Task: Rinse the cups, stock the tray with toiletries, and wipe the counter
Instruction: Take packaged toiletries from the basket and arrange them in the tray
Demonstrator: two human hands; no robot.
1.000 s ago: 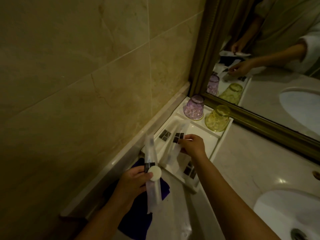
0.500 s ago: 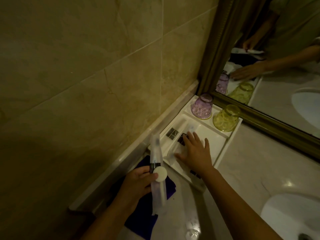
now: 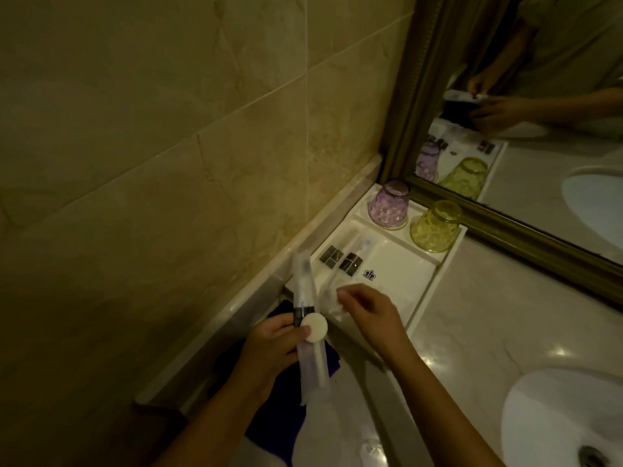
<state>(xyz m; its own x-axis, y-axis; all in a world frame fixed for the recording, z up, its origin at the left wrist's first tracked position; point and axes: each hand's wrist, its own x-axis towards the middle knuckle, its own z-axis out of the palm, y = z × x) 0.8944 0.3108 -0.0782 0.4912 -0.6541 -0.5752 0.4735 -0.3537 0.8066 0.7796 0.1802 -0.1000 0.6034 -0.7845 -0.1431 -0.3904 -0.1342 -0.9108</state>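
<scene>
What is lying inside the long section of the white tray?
In the white tray, two wrapped packets with dark labels lie along its wall side. The right hand covers the near end, so anything there is hidden.

Two cups (image 3: 413,219) stand at the tray's (image 3: 424,291) far end, sink (image 3: 566,416) to its right

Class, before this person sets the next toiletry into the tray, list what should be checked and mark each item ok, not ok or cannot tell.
1. Left hand has a firm grip on the wrapped packet and round white disc: ok.
2. Tray has bare space in its middle section: ok.
3. Purple cup and yellow cup sit inverted, clear of the drop spot: ok.
4. Right hand free to take the next item: cannot tell.
5. Packets already in the tray lie flat: ok.
</scene>
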